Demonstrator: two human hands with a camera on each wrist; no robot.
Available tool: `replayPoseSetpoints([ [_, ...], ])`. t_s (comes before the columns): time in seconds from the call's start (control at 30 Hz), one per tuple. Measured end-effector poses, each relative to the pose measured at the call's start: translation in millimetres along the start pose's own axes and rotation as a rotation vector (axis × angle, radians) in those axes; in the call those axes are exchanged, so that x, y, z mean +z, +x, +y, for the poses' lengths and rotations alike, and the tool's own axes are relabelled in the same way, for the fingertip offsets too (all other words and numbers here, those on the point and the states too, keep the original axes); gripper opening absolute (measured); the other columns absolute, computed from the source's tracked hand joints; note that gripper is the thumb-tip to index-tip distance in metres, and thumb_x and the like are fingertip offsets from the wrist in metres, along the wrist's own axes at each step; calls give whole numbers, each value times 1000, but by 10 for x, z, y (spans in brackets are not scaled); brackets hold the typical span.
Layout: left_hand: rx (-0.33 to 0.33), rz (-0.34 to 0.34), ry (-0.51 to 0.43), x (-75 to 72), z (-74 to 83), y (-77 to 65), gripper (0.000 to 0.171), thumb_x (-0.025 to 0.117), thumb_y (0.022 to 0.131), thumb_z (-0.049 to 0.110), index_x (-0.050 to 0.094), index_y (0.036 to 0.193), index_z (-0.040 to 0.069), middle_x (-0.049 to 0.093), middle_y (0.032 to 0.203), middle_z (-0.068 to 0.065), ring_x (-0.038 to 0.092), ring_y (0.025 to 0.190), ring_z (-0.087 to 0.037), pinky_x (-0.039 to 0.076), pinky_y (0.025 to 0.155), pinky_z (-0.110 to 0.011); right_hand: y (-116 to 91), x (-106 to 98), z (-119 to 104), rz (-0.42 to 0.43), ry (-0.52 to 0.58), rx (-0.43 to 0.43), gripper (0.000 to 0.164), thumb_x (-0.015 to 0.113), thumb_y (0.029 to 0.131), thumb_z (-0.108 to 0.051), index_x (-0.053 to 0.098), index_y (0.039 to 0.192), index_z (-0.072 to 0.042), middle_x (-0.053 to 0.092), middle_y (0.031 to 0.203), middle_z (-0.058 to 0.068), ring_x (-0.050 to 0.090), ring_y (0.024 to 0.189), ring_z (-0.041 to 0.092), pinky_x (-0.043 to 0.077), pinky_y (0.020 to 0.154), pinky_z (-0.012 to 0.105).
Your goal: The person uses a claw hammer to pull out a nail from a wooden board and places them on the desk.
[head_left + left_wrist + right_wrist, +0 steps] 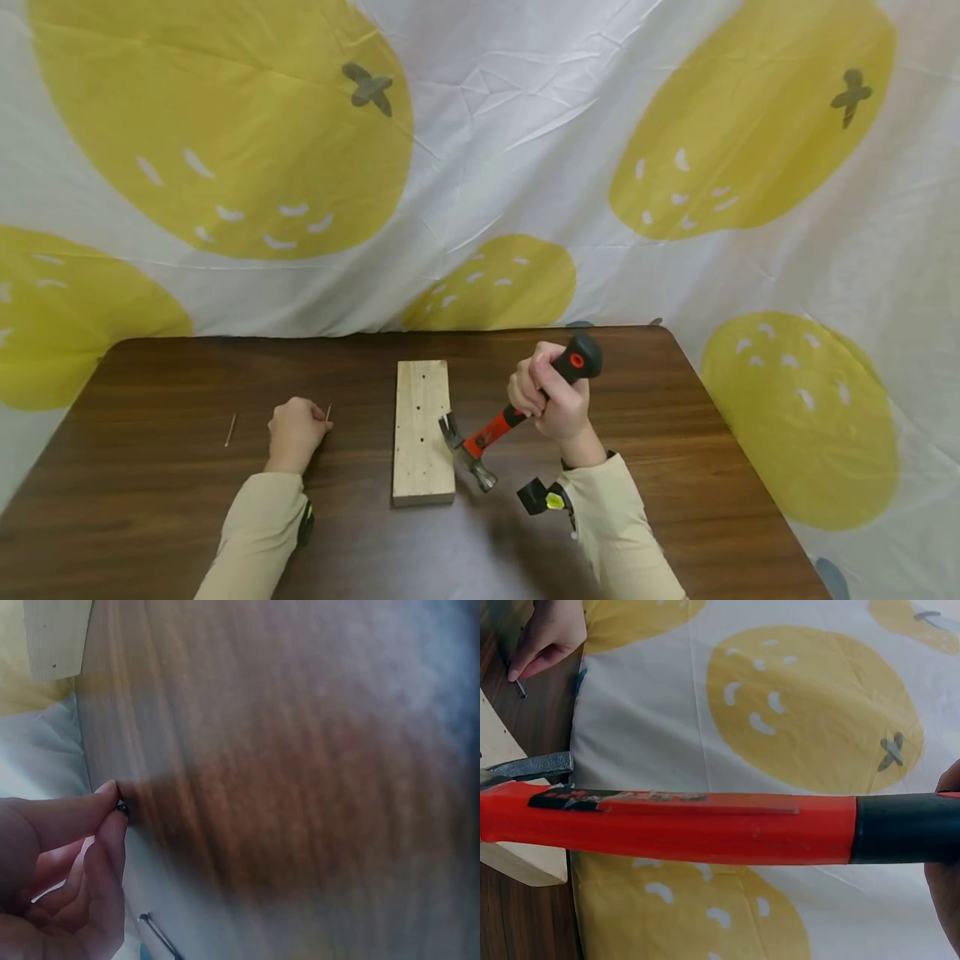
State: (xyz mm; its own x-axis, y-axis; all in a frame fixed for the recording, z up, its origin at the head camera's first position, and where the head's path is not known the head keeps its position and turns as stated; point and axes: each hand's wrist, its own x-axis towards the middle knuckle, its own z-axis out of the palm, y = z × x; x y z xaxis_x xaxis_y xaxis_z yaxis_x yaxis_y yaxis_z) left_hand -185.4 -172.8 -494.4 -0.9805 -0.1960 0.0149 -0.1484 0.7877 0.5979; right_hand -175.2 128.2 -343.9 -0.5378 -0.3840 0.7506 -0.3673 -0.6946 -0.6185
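Between the thumb and fingertips of my left hand (294,435) is a nail (327,412), pinched low over the table; the left wrist view shows its dark head (122,808). A second nail (230,430) lies to the left of that hand. My right hand (558,406) grips a claw hammer (491,432) with a red and black handle, its steel head pointing down and left. Beneath and beside that head lies a pale wooden block (422,471), marked with several small dark spots; whether these are holes or nail heads I cannot tell.
A dark brown wood-grain table (352,533) carries everything. Behind it hangs a white cloth (510,150) printed with large yellow fruit, reaching the table's far edge. A black camera (533,497) is strapped at the right wrist.
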Motion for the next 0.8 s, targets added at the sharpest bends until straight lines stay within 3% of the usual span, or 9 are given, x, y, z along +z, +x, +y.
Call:
replayPoseSetpoints([
  [0.2,3,35,44,-6,36,-39,14,68,76,11,68,75,-3,66,80,-22,61,78,-43,46,71,-55,-8,-48,-46,-10,8,8,37,41,96,-14,30,62,-4,24,43,2,21,32,11,22,30,21],
  [0.3,56,36,19,-10,143,-115,21,64,82,14,66,87,-6,66,83,-21,63,78,-38,48,68,-51,-33,-127,-115,-31,17,31,37,40,96,-14,30,62,-4,23,43,2,21,32,11,21,30,21],
  [0.37,116,-20,-33,7,259,-191,31,62,84,17,62,99,-9,66,88,-22,63,81,-36,49,70,-48,-66,-209,-167,-46,29,64,37,39,96,-14,30,62,-4,23,43,2,22,32,11,21,31,21],
  [0.5,215,-232,-130,116,516,-377,60,67,81,26,47,120,-15,59,107,-29,58,98,-38,47,83,-47,-164,-418,-269,-68,74,172,36,37,96,-12,29,63,-3,23,44,2,21,33,11,19,31,22],
  [0.57,248,-310,-125,183,618,-476,73,71,77,28,40,124,-18,53,115,-33,53,106,-41,44,88,-48,-228,-532,-305,-74,115,242,35,36,96,-11,29,64,-3,22,45,2,21,33,12,18,31,23],
  [0.63,267,-330,-106,241,687,-552,78,75,73,26,38,124,-20,48,119,-36,50,109,-44,42,90,-49,-301,-647,-330,-73,152,310,33,33,97,-9,28,65,-2,22,45,3,20,33,12,17,31,24],
  [0.8,274,-284,-42,303,743,-636,76,80,67,20,43,120,-20,51,116,-35,52,106,-44,44,87,-49,-480,-911,-338,-80,251,419,32,26,98,-7,25,67,-1,20,46,3,19,34,13,14,32,26],
])
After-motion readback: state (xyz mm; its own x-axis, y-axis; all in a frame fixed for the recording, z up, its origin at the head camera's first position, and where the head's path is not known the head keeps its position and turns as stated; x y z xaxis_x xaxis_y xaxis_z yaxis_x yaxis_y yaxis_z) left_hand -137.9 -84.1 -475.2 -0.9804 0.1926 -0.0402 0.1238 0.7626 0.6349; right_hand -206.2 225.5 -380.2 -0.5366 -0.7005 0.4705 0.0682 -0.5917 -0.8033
